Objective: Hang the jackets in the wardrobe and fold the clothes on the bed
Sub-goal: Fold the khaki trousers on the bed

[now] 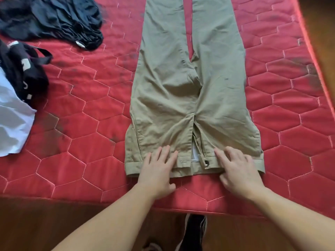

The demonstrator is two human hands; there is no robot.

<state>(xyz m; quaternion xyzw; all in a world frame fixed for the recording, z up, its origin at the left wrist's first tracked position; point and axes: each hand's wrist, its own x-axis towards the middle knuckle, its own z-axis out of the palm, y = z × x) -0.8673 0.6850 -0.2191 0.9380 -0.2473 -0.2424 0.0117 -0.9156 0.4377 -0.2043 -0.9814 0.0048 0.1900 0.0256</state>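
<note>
Both hands, left hand (157, 172) and right hand (239, 171), press flat on trousers' (181, 87) waistband.

We are losing the lower legs of the khaki trousers (190, 87) past the top edge. The white cloth (12, 120) and the black garment (21, 69) are running off the left edge. A dark shoe (194, 230) is showing only partly, blurred, under the mattress (81, 133) edge.

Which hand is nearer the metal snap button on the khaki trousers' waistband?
Right. The right hand rests on the waistband just right of the snap button; the left hand lies flat farther off, left of the open fly.
</note>
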